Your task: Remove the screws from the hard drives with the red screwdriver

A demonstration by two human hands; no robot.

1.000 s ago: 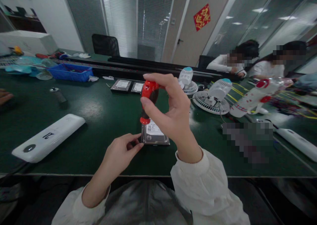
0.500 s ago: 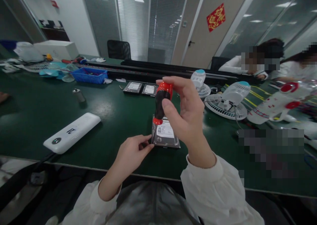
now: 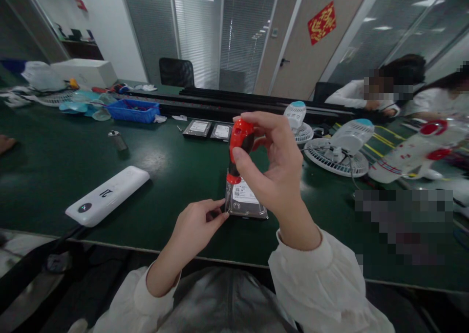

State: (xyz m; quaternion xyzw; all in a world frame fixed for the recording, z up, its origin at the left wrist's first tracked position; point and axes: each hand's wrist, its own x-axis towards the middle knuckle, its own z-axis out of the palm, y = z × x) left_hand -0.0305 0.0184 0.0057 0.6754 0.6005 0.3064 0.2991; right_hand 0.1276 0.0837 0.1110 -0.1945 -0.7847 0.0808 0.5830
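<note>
A hard drive [image 3: 246, 201] with a white label lies on the green table [image 3: 161, 176] in front of me. My right hand [image 3: 274, 172] grips the red and black handle of a screwdriver [image 3: 237, 150] held upright, its lower end over the drive's near left part. My left hand [image 3: 196, 228] pinches the drive's near left corner with thumb and fingers, steadying it. The screwdriver's tip is hidden behind the handle and the drive.
A white power bank [image 3: 107, 196] lies to the left. Two more hard drives [image 3: 207, 129] sit farther back, with a blue tray [image 3: 135, 111] at back left. White desk fans [image 3: 339, 147] stand to the right. Two other people sit at the far right.
The view shifted right over the first half second and has since held. My right hand's fingers have turned slightly round the screwdriver handle. The left hand stays on the drive's corner.
</note>
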